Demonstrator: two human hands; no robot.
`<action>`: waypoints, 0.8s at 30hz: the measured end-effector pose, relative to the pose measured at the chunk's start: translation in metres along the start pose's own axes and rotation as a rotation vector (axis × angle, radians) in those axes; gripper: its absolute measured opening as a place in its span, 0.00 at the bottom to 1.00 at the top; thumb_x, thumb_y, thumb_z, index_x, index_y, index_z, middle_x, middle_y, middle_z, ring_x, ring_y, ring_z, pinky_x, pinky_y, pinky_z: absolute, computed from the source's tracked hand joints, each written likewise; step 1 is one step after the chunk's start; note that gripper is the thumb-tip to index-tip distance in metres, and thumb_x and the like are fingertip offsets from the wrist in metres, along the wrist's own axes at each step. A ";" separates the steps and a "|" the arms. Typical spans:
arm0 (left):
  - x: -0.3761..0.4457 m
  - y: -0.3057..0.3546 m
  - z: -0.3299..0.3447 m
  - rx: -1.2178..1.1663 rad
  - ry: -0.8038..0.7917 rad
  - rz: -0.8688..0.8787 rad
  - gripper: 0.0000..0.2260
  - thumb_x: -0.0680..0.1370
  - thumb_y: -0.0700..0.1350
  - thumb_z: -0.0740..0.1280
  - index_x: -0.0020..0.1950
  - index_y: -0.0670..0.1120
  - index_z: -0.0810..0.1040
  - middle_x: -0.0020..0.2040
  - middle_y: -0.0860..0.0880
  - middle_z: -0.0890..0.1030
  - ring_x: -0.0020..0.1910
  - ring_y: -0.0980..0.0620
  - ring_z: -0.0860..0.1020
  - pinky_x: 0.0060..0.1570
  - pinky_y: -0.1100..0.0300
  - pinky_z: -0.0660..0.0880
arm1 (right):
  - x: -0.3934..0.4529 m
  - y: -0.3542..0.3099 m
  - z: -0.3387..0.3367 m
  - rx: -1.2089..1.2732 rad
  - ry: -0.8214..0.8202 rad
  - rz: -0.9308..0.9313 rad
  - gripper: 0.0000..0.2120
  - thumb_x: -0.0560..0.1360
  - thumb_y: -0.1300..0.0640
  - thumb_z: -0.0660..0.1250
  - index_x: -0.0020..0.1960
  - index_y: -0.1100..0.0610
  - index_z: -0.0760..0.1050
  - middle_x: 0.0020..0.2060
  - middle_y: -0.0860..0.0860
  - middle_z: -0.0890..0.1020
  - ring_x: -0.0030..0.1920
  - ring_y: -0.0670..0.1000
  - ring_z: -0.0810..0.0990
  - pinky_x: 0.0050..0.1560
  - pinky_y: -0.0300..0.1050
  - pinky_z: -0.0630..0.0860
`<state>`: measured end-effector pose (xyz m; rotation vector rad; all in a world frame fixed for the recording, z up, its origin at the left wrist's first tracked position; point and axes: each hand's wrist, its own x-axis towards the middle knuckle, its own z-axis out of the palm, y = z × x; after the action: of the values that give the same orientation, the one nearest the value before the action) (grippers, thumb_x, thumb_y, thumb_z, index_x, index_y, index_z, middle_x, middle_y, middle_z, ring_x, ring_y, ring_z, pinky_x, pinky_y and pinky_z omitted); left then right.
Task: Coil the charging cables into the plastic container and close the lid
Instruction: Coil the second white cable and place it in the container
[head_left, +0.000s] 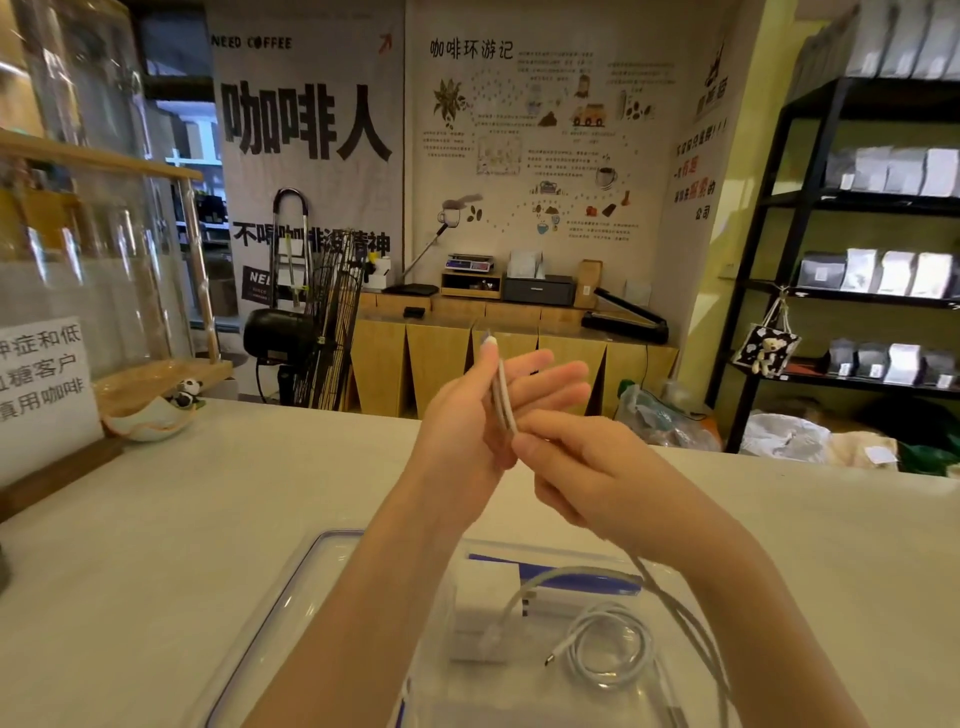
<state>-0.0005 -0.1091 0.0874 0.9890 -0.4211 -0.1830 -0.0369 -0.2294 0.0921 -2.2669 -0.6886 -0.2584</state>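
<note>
My left hand (467, 415) is raised above the counter, fingers stretched out, with a white charging cable (503, 395) looped against its palm. My right hand (571, 462) pinches the same cable just below those loops. The cable's loose grey length (691, 634) hangs down past my right wrist toward the bottom edge. Below my forearms sits the clear plastic container (311, 566) with a blue-trimmed rim. Inside it lie a coiled white cable (608, 649), a white charger block (483, 608) and another cable end.
The pale counter (208, 519) stretches left and right of the container. A printed sign on a wooden base (41, 384) and a small dish with a panda figure (156, 415) stand at the left. Bags (660, 415) lie beyond the counter's far edge.
</note>
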 end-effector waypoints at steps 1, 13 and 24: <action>-0.001 0.000 0.001 0.006 -0.021 -0.010 0.22 0.80 0.53 0.50 0.56 0.40 0.77 0.43 0.45 0.86 0.40 0.52 0.84 0.39 0.63 0.80 | -0.002 0.001 -0.005 0.059 -0.059 0.032 0.12 0.78 0.55 0.55 0.43 0.59 0.74 0.23 0.46 0.70 0.20 0.43 0.68 0.24 0.32 0.66; -0.012 0.008 0.015 -0.191 -0.391 -0.017 0.22 0.77 0.52 0.53 0.57 0.37 0.75 0.22 0.51 0.78 0.14 0.60 0.69 0.16 0.72 0.64 | -0.014 0.017 -0.030 0.315 -0.394 0.201 0.14 0.67 0.45 0.64 0.30 0.54 0.75 0.20 0.46 0.73 0.21 0.45 0.69 0.28 0.35 0.70; -0.018 -0.006 0.030 0.760 -0.408 -0.330 0.23 0.80 0.53 0.51 0.55 0.38 0.77 0.20 0.51 0.76 0.14 0.60 0.63 0.39 0.55 0.67 | -0.014 0.036 -0.046 0.111 0.022 0.224 0.07 0.66 0.66 0.70 0.33 0.56 0.78 0.18 0.45 0.77 0.21 0.40 0.74 0.27 0.31 0.72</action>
<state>-0.0293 -0.1292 0.0918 1.7818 -0.7236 -0.5545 -0.0274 -0.2888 0.0977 -2.2084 -0.4225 -0.1331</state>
